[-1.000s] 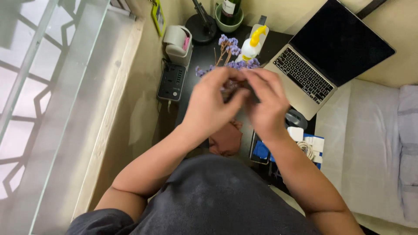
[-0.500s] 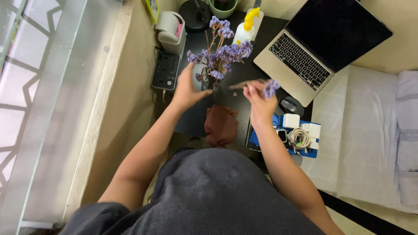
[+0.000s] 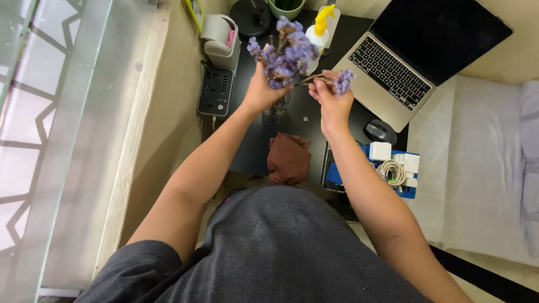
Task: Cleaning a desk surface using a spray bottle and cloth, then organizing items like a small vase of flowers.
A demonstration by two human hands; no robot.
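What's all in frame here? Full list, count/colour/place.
flowers: one bunch, purple, in left hand above the vase
sprig: one, purple, in right hand
vase: one, clear glass, desk centre, below the bunch
cloth: one, rust brown, near desk edge
laptop: one, silver, open, screen dark, desk right
mouse: one, dark, in front of laptop
spray bottle: one, white with yellow top, desk back
power strip: one, black, desk left
cable: one coil, white, on blue item, desk right
desk: one, black
left hand: one
right hand: one
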